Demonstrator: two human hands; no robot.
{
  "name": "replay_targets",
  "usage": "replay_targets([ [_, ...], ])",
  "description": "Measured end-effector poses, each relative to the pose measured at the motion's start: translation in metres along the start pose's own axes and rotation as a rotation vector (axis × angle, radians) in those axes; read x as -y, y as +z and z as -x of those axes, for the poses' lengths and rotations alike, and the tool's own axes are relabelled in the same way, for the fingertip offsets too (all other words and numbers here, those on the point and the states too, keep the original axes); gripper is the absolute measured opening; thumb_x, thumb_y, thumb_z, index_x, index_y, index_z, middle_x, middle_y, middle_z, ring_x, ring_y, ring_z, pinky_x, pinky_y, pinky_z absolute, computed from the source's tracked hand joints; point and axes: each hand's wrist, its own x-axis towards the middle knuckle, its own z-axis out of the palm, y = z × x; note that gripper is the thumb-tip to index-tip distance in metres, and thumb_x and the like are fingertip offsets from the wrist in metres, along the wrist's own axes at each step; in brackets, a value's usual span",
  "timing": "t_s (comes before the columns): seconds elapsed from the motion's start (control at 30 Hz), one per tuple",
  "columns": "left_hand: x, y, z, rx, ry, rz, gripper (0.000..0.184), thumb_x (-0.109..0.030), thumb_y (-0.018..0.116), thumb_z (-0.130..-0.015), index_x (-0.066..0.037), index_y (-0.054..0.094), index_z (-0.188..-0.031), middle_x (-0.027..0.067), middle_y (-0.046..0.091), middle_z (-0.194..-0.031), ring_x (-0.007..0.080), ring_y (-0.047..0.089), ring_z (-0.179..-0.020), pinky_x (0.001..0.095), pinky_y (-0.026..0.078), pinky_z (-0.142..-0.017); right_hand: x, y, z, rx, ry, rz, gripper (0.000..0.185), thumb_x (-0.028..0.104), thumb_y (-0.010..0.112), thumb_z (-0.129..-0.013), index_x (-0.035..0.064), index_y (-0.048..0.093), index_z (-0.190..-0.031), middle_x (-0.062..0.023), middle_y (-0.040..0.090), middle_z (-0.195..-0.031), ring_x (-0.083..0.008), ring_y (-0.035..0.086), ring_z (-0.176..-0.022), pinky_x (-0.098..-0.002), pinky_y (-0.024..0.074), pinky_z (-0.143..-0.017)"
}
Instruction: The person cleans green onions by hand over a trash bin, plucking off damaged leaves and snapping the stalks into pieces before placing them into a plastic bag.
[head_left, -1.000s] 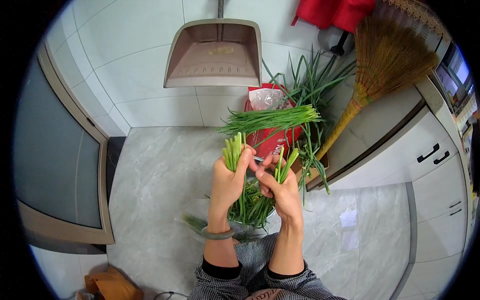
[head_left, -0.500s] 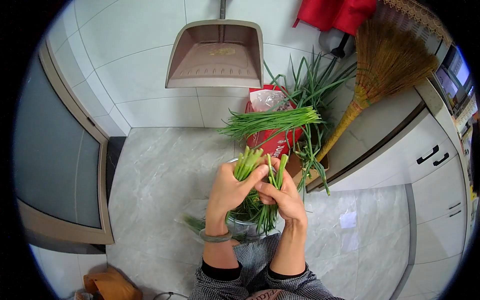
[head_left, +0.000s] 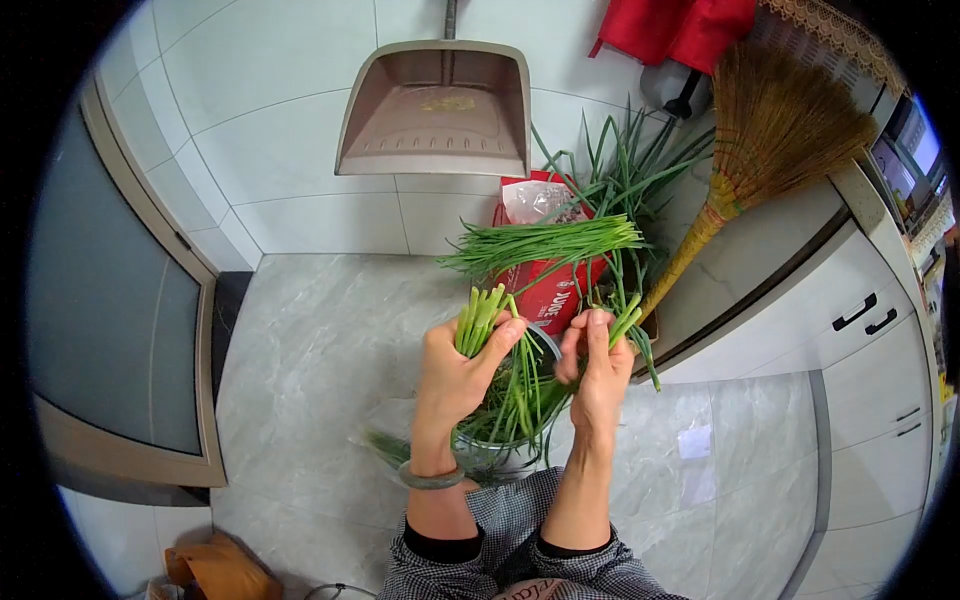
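My left hand (head_left: 452, 372) is closed round a bunch of chives (head_left: 481, 320), pale cut ends up and green leaves hanging down. To its right, my right hand (head_left: 597, 388) pinches a few separate chive stalks (head_left: 626, 318) between thumb and fingers. The two hands are apart. Beneath them stands a round bucket (head_left: 549, 343) with loose green leaves in it, partly hidden by my hands. Just beyond, a neat bundle of chives (head_left: 545, 245) lies across a red box or bag (head_left: 540, 312) with white lettering.
Long green onions (head_left: 625, 165) stand behind the red container. A straw broom (head_left: 780, 130) leans at the right by white cabinets (head_left: 870, 350). A dustpan (head_left: 435, 110) hangs against the tiled wall. A glass door (head_left: 120, 290) is at the left.
My right hand has moved right, away from the left, taking a few stalks with it. My left hand still holds its bunch, some leaves now drooping to the right.
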Motion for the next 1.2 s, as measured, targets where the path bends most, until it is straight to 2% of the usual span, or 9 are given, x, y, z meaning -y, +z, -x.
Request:
replay_targets([
  [0.13,0.001,-0.001,-0.002,-0.031,-0.024,-0.048,0.024,-0.018,0.07,-0.087,0.005,0.068,-0.092,0.0037,0.067,-0.076,0.0072,0.058,-0.07,0.0245,0.047,-0.063,0.01,0.009,0.009,0.226,0.002,0.357,0.021,0.019,0.062,-0.094,-0.0008,0.066,-0.1,0.002,0.061,-0.082,-0.0039,0.05,-0.064,-0.0196,0.0397,-0.057],
  [0.2,0.002,0.002,-0.001,-0.021,-0.022,-0.05,0.02,-0.016,0.069,-0.088,0.004,0.068,-0.091,0.004,0.067,-0.079,0.007,0.059,-0.073,0.024,0.047,-0.064,0.006,0.014,0.012,0.207,0.161,0.372,0.019,0.014,0.07,-0.088,-0.0019,0.068,-0.097,0.0034,0.06,-0.08,-0.0041,0.05,-0.07,-0.0191,0.0417,-0.066],
  [0.4,0.008,0.003,-0.002,0.009,-0.027,0.022,0.025,-0.019,0.069,-0.086,0.003,0.068,-0.096,0.0055,0.066,-0.073,0.0064,0.056,-0.068,0.0257,0.047,-0.061,0.01,0.019,0.011,0.187,0.12,0.205,0.015,0.012,0.07,-0.087,-0.001,0.068,-0.096,0.0049,0.059,-0.076,-0.0027,0.049,-0.067,-0.0192,0.0394,-0.06],
  [0.47,0.003,0.001,-0.002,0.028,0.05,-0.138,0.02,-0.014,0.068,-0.085,0.001,0.067,-0.097,0.0114,0.068,-0.074,0.0147,0.064,-0.066,0.03,0.049,-0.061,0.006,0.019,0.011,0.144,0.073,0.258,0.015,0.011,0.07,-0.087,-0.0009,0.067,-0.095,0.0045,0.059,-0.076,-0.0033,0.049,-0.068,-0.0198,0.0393,-0.06],
  [0.57,0.006,-0.003,-0.003,0.011,0.188,-0.41,0.017,-0.013,0.067,-0.087,0.002,0.065,-0.096,0.0088,0.064,-0.071,0.0095,0.058,-0.063,0.029,0.046,-0.057,0.007,0.015,0.01,0.106,0.099,0.37,0.013,0.01,0.069,-0.087,-0.001,0.066,-0.094,0.0036,0.06,-0.078,-0.004,0.05,-0.07,-0.0197,0.0403,-0.063],
  [0.67,0.015,0.002,-0.007,-0.099,0.307,-0.488,0.016,-0.013,0.065,-0.087,0.001,0.063,-0.096,0.012,0.059,-0.066,0.0119,0.055,-0.058,0.0311,0.043,-0.054,0.004,0.015,0.009,0.127,0.08,0.313,0.012,0.009,0.068,-0.088,-0.0012,0.066,-0.092,0.0044,0.059,-0.076,-0.0025,0.048,-0.067,-0.0192,0.0378,-0.059],
  [0.97,0.016,-0.005,-0.012,-0.244,0.128,-0.548,0.02,-0.018,0.064,-0.088,0.001,0.063,-0.095,0.0138,0.055,-0.061,0.0174,0.053,-0.054,0.0341,0.042,-0.054,0.006,0.007,0.008,0.203,0.273,0.295,0.015,0.018,0.065,-0.09,0.0026,0.065,-0.093,0.007,0.054,-0.069,-0.001,0.038,-0.053,-0.0194,0.0264,-0.047],
  [1.1,0.024,-0.011,-0.012,-0.179,0.13,-0.524,0.022,-0.02,0.065,-0.088,0.001,0.064,-0.093,0.013,0.054,-0.059,0.0176,0.051,-0.052,0.0346,0.041,-0.053,0.006,0.004,0.006,0.182,0.352,0.234,0.013,0.018,0.065,-0.09,0.0052,0.065,-0.09,0.0083,0.051,-0.066,-0.0004,0.035,-0.05,-0.0196,0.0232,-0.044],
  [1.2,0.027,-0.015,-0.013,-0.338,0.122,-0.614,0.021,-0.02,0.065,-0.087,0.001,0.065,-0.091,0.0117,0.054,-0.058,0.0165,0.05,-0.052,0.0343,0.041,-0.052,0.005,0.002,0.006,0.18,0.368,0.209,0.012,0.018,0.065,-0.09,0.0069,0.064,-0.089,0.0085,0.051,-0.064,0.0001,0.033,-0.048,-0.0195,0.0204,-0.042],
])
